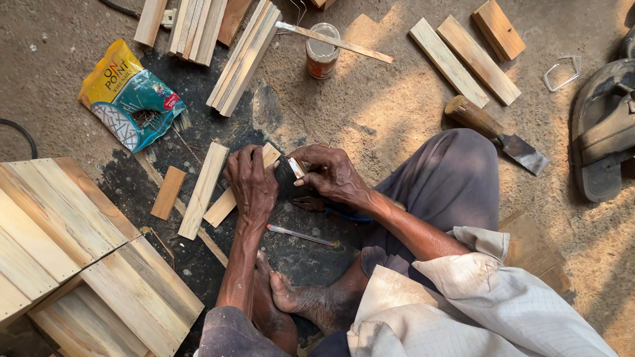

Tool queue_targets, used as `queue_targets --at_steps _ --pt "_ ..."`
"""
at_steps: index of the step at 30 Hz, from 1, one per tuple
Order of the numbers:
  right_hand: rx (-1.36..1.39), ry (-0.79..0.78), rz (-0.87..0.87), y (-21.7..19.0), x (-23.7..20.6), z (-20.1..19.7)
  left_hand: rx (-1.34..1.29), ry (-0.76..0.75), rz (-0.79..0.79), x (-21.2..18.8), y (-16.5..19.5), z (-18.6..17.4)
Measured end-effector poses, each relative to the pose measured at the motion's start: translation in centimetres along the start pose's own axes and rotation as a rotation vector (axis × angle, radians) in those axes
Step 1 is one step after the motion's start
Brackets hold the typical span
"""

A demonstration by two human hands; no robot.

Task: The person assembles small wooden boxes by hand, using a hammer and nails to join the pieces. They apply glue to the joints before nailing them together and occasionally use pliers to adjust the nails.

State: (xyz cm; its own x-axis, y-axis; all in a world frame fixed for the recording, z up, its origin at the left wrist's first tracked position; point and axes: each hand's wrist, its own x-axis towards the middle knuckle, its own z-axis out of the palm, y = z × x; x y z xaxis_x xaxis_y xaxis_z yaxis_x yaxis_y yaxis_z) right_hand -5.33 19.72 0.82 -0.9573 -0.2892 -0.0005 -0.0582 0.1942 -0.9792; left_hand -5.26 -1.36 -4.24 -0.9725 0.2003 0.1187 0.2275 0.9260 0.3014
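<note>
I sit on the ground with my feet tucked in. My left hand [251,180] presses down on a pale wooden slat [225,203] lying on the dark patch of floor. My right hand [329,173] grips a small dark block with a pale strip [291,173] against the slat's upper end, right beside my left fingers. A pen [301,235] lies on the ground just below both hands. A blue-handled tool [331,210] lies partly hidden under my right wrist.
A longer slat [204,190] and a short brown block [167,192] lie to the left. A slatted wooden box [79,251] stands at lower left. Stacked slats [245,58], a tin [322,51], a snack bag [127,96], a chisel [495,134], boards [463,59] and a sandal [605,129] ring the area.
</note>
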Motion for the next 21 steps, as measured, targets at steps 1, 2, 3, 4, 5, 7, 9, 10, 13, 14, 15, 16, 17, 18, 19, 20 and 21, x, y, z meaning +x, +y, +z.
queue_targets --at_steps 1,2,3,4,5,7,9,10,13,14,15,16,17,18,19,20,21 --pt "-0.009 0.002 -0.042 0.0 0.0 0.0 -0.041 0.018 0.016 -0.1 0.0 -0.2" --pt "-0.016 0.002 -0.079 -0.1 0.0 -0.1 -0.082 0.032 0.028 -0.2 -0.2 -0.7" --pt "0.006 0.002 -0.052 -0.1 0.0 -0.1 -0.122 0.042 0.037 -0.4 -0.2 -1.3" --pt "0.028 0.001 -0.025 -0.1 0.0 -0.2 -0.160 0.040 0.066 -0.8 -0.3 -2.2" --pt "0.048 0.005 -0.002 -0.1 0.0 -0.2 -0.198 0.042 0.100 -1.2 -0.4 -3.5" --pt "0.063 -0.004 -0.030 0.0 0.2 0.0 -0.266 0.024 0.130 -1.6 -0.4 -5.8" --pt "0.052 -0.019 -0.071 0.2 0.4 0.4 -0.322 -0.032 0.108 -2.2 0.3 -8.0" --pt "0.032 -0.028 -0.102 0.4 0.4 0.6 -0.328 -0.025 0.136 -2.2 0.8 -8.6" --pt "-0.032 -0.036 -0.174 0.9 0.4 1.2 -0.338 -0.013 0.194 -2.0 2.0 -9.5" --pt "-0.055 -0.034 -0.189 1.0 0.3 1.4 -0.338 -0.025 0.194 -1.9 2.4 -9.5" --pt "-0.045 -0.050 -0.163 1.2 0.2 1.5 -0.338 -0.038 0.192 -2.0 2.6 -9.5" --pt "-0.035 -0.065 -0.139 1.4 0.1 1.6 -0.335 -0.036 0.201 -2.0 2.8 -9.3" --pt "-0.024 -0.079 -0.116 1.5 0.0 1.8 -0.331 -0.033 0.212 -2.1 3.0 -9.2" --pt "-0.022 -0.076 -0.131 1.7 -0.1 1.8 -0.327 -0.028 0.224 -2.1 3.0 -9.0" --pt "-0.020 -0.073 -0.146 1.8 -0.1 1.9 -0.320 -0.030 0.218 -2.2 3.0 -8.8" --pt "-0.019 -0.071 -0.160 1.9 -0.1 2.0 -0.313 -0.032 0.210 -2.3 3.0 -8.7" --pt "-0.010 -0.066 -0.168 2.0 -0.2 2.1 -0.306 -0.035 0.201 -2.4 3.0 -8.6"
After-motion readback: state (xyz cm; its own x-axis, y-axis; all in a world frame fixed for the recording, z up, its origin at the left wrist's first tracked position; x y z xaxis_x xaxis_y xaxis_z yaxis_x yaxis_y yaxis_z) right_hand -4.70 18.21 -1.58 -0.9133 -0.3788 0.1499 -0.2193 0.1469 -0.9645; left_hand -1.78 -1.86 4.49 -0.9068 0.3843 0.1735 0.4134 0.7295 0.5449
